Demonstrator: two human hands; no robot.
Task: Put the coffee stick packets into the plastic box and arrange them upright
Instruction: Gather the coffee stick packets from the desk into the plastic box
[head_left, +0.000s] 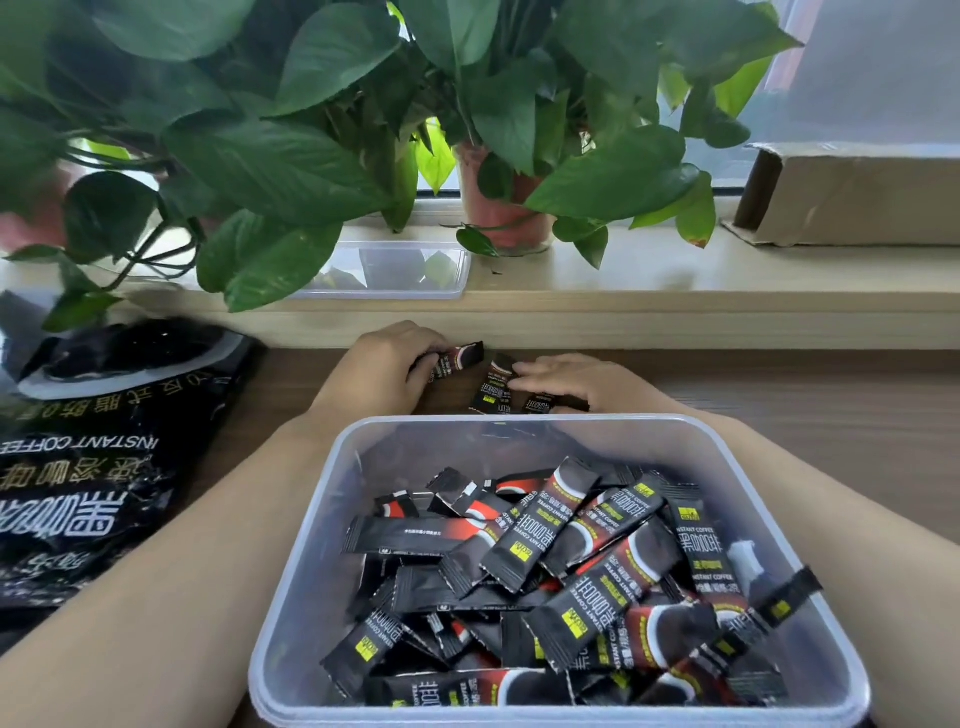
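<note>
A clear plastic box (311, 545) stands close in front of me, holding several black coffee stick packets (566, 561) that lie jumbled flat. Behind the box, on the wooden table, my left hand (384, 369) grips one packet (460, 358) with curled fingers. My right hand (566, 382) rests with its fingers over two loose packets (491, 387) lying on the table. Both forearms reach around the box's sides.
An opened black instant coffee bag (104, 457) lies at the left. The clear box lid (395, 273) sits on the pale windowsill under potted plants (509, 213). A cardboard box (852, 197) stands at the back right.
</note>
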